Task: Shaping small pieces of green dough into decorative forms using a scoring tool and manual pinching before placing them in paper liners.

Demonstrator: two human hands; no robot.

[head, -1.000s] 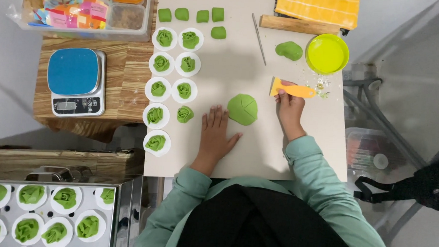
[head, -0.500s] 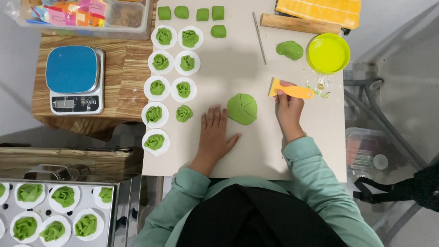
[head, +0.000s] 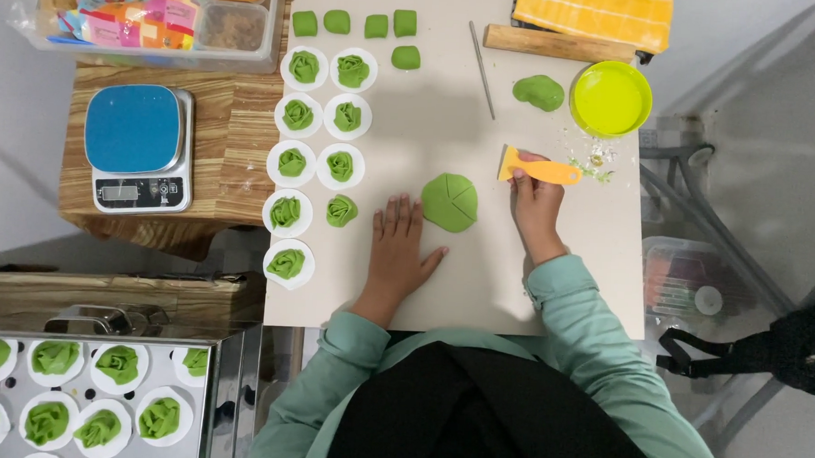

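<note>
- My left hand [head: 400, 242] lies flat on the board [head: 478, 287], palm down, fingers together and straight, gripping nothing; its fingertips are just left of the dough disc [head: 450, 202].
- The disc sits near the middle of the board, round and green, with cut lines across its top (they split it into wedges).
- My right hand [head: 534, 202] is just right of the disc, fingers closed on the orange scraper [head: 536, 169], which lies level with the disc's upper edge, blade end toward the disc.
- Above and right of the disc: a green lump [head: 539, 92], then the yellow-green bowl [head: 611, 98] beside it, with crumbs under the bowl.
- Above the disc a thin stick [head: 481, 69] lies nearly upright on the board; a wooden bar [head: 558, 44] lies further up and right.
- Left of the disc: two columns of folded green pieces on white rounds [head: 291, 163], one piece [head: 340, 210] without a round, nearest my left hand.
- Far up-left of the disc: five small green blocks [head: 377, 25].
- Well left of the disc, off the board, the blue scale [head: 138, 147].
</note>
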